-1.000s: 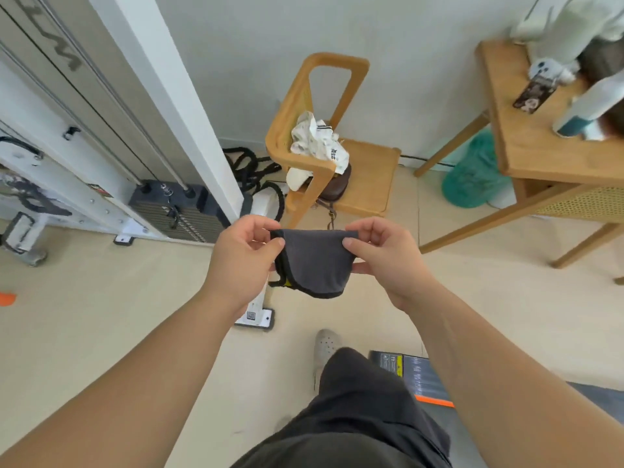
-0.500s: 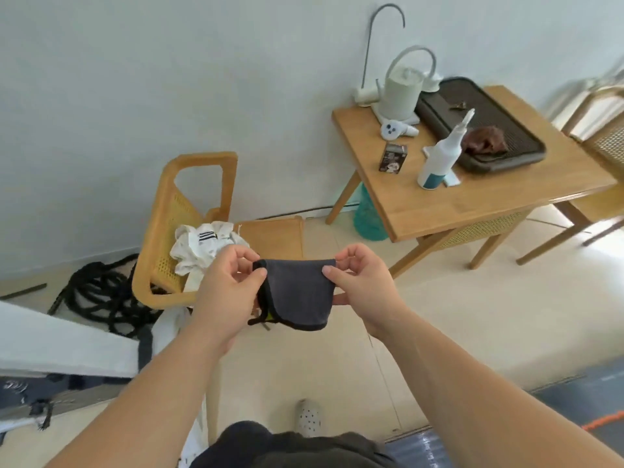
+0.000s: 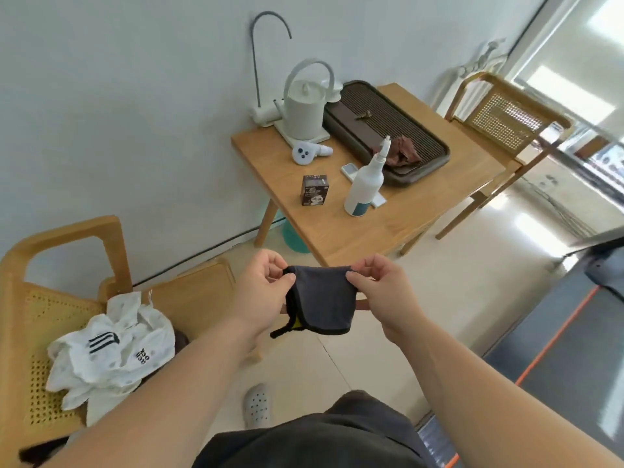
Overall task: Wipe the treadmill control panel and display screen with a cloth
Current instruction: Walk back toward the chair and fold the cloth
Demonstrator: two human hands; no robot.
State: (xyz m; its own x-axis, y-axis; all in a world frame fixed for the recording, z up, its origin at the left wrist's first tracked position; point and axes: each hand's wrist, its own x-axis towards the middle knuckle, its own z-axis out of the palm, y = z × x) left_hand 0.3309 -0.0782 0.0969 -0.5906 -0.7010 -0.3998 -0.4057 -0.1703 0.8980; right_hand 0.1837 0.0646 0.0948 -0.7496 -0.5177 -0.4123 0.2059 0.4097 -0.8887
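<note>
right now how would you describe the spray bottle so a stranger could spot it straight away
Look to the wooden table against the wall. The spray bottle stands upright near the middle of it, just in front of the dark slatted tray and to the right of a small dark box. It is the only tall white bottle, with a teal band at its base.

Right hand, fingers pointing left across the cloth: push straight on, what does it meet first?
Most likely the left hand. The right hand pinches the dark cloth at its far edge, and the left grips the opposite edge. Depth is unclear, but they look level.
</note>
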